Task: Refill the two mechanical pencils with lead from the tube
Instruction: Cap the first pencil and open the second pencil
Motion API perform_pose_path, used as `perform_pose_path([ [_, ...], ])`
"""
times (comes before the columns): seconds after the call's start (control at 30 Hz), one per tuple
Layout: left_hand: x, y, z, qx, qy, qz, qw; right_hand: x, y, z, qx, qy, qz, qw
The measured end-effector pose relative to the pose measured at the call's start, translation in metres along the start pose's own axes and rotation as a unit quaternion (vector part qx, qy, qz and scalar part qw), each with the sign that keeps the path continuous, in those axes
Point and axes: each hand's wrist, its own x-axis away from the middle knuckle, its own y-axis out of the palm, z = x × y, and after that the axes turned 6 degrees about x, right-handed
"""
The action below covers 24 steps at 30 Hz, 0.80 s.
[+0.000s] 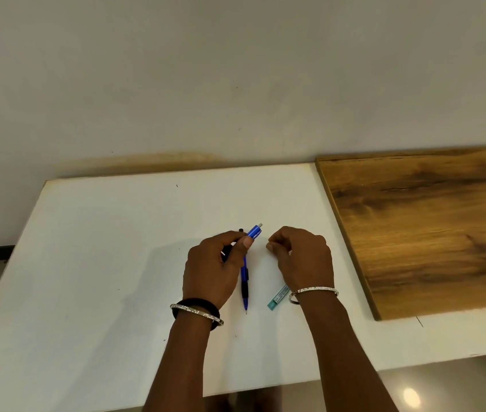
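Observation:
My left hand [212, 269] grips a blue mechanical pencil [254, 232] near its top, and the pale top end sticks up past my thumb, tilted to the right. A second blue pencil [245, 285] with a black grip lies on the white table [102, 263] between my hands, tip toward me. My right hand [301, 257] hovers just right of the held pencil's top. Its fingers are curled and its thumb and forefinger are pressed together; anything between them is too small to see. The teal lead tube [277, 299] lies on the table beside my right wrist.
A small black piece [241, 230] sits just beyond my left fingers. A wooden board [429, 227] covers the table's right side. The wall stands close behind the table, and the table's front edge runs under my forearms.

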Motion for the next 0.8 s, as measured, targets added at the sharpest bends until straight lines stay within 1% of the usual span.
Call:
perform_pose_path([
  [0.17, 0.000, 0.002, 0.000, -0.001, -0.004, -0.010, 1.000, -0.001, 0.000, 0.000, 0.014, 0.000, -0.018, 1.000],
  [0.3, 0.000, 0.001, -0.003, -0.008, -0.006, -0.011, 1.000, -0.003, -0.001, 0.002, -0.040, 0.037, -0.023, 0.998],
  [0.4, -0.001, 0.000, -0.004, -0.010, -0.010, -0.011, 1.000, -0.003, -0.003, 0.003, -0.073, 0.046, -0.023, 0.996],
  [0.47, 0.000, 0.000, -0.004, -0.010, -0.014, -0.011, 1.000, -0.004, -0.006, 0.003, -0.105, 0.047, 0.000, 0.993],
  [0.53, 0.000, 0.000, -0.004, -0.011, -0.015, -0.013, 1.000, -0.005, -0.010, 0.002, -0.140, 0.050, 0.043, 0.988],
  [0.57, 0.000, 0.001, -0.004, -0.011, -0.016, -0.015, 1.000, -0.005, -0.012, 0.001, -0.174, 0.057, 0.056, 0.981],
  [0.6, 0.000, 0.001, -0.004, -0.011, -0.016, -0.017, 1.000, -0.006, -0.014, -0.001, -0.223, 0.067, 0.054, 0.971],
  [0.67, 0.000, 0.002, -0.004, -0.009, -0.017, -0.020, 1.000, -0.005, -0.016, -0.004, -0.314, 0.083, 0.012, 0.946],
  [0.73, 0.001, 0.003, -0.003, -0.011, -0.014, -0.025, 1.000, -0.005, -0.016, -0.006, -0.344, 0.078, -0.029, 0.935],
  [0.8, 0.001, 0.004, -0.003, -0.013, -0.011, -0.030, 0.999, -0.004, -0.016, -0.006, -0.362, 0.079, -0.046, 0.928],
])
